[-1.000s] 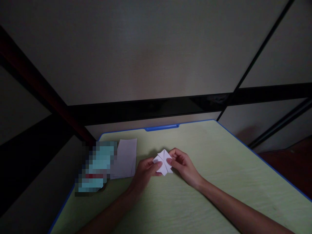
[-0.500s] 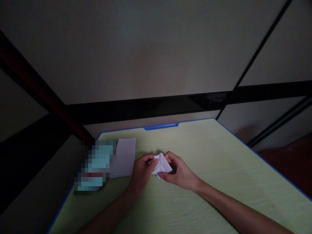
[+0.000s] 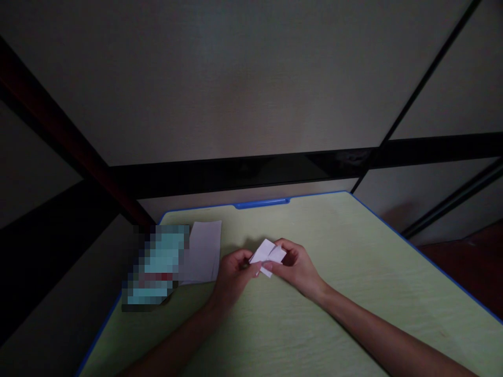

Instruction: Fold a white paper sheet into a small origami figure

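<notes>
Folded paper (image 3: 268,250): While it is gripped from both sides, the small white piece is held just right of centre in the lower half of the frame, above the table (image 3: 353,235); whether the tabletop is touched cannot be told.
Left hand (image 3: 234,269): The paper's left side is pinched between thumb and fingers, the thumb being laid along the near edge.
Right hand (image 3: 298,267): The right side is pinched likewise, with the thumb tip set on the near edge, close to the other thumb.
Folds done: Several layers have been formed, and a compact, angular shape has been reached.
Folds left: Flaps and edges seem not to be fully flattened; how many creases remain cannot be judged.
Loose sheets (image 3: 202,251): Left of centre, these are left flat and unfolded, beside a pixelated item (image 3: 161,267) whose nature is hidden.
Change from half a second ago: The paper has been turned and shifted slightly rightward; the right thumb, then placed below the lower right edge, has been brought up onto it. The sheets have been left unmoved on the table.
</notes>
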### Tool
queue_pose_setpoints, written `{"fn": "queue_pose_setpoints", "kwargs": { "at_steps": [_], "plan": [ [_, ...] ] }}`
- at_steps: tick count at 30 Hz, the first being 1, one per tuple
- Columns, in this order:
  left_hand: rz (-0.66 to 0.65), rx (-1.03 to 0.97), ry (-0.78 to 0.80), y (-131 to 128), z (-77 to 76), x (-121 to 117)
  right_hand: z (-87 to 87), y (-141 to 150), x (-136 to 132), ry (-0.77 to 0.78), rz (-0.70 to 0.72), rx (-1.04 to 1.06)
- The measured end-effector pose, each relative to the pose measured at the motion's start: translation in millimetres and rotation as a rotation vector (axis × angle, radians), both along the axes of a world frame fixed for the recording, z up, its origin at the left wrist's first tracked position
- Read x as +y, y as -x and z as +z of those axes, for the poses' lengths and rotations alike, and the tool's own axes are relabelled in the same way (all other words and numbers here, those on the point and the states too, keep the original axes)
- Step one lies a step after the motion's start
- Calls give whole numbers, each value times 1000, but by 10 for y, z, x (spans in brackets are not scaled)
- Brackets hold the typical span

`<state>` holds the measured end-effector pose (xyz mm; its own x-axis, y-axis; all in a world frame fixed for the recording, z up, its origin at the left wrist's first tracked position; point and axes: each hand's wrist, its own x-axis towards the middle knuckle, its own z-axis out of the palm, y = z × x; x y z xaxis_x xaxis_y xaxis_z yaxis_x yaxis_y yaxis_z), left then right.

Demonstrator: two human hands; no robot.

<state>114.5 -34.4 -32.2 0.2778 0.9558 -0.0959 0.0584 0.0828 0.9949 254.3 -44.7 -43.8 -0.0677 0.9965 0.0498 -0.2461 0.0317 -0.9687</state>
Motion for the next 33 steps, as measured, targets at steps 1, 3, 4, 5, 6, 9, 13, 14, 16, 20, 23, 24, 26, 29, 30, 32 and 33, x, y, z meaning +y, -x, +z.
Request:
{"fn": "queue_pose_setpoints", "kwargs": {
  "at_steps": [1, 3, 4, 5, 6, 9, 13, 14, 16, 20, 23, 24, 26, 29, 30, 32, 33],
  "plan": [
    [-4, -7, -2, -4, -12, 1, -3, 1, -4, -3, -6, -15],
    [-9, -45, -18, -13, -36, 2, -13, -7, -4, 1, -12, -25],
    [1, -66, -40, -15, -45, 2, -19, -14, -1, 6, -5, -26],
    [15, -78, -74, -13, -52, 3, -24, -23, 3, 14, 9, -28],
    [29, -77, -117, -7, -56, 4, -28, -32, 7, 21, 25, -27],
    [21, 24, -282, 31, -40, 9, -30, -53, 14, 36, 75, -12],
    [-47, 184, -473, 73, 16, 11, -28, -67, 13, 42, 109, 8],
    [-48, 203, -508, 76, 27, 10, -29, -69, 12, 44, 106, 8],
    [-41, 231, -548, 76, 35, 5, -30, -70, 10, 50, 100, 4],
    [-45, 242, -483, 74, 4, -2, -21, -69, 5, 59, 93, -10],
    [-36, 157, -352, 61, -30, 4, -8, -67, 3, 65, 90, -11],
    [-22, 120, -307, 53, -38, 6, -6, -66, 3, 67, 88, -13],
    [21, 61, -237, 37, -45, 9, -2, -62, 4, 67, 82, -24],
    [82, 30, -187, 21, -41, 12, 2, -50, 3, 61, 93, -59],
    [94, 32, -181, 18, -36, 13, 4, -45, 2, 61, 106, -76],
    [107, 43, -167, 15, -24, 15, 10, -39, -1, 65, 132, -115],
    [110, 50, -158, 14, -17, 15, 14, -38, -4, 68, 143, -135]
  ]
}}
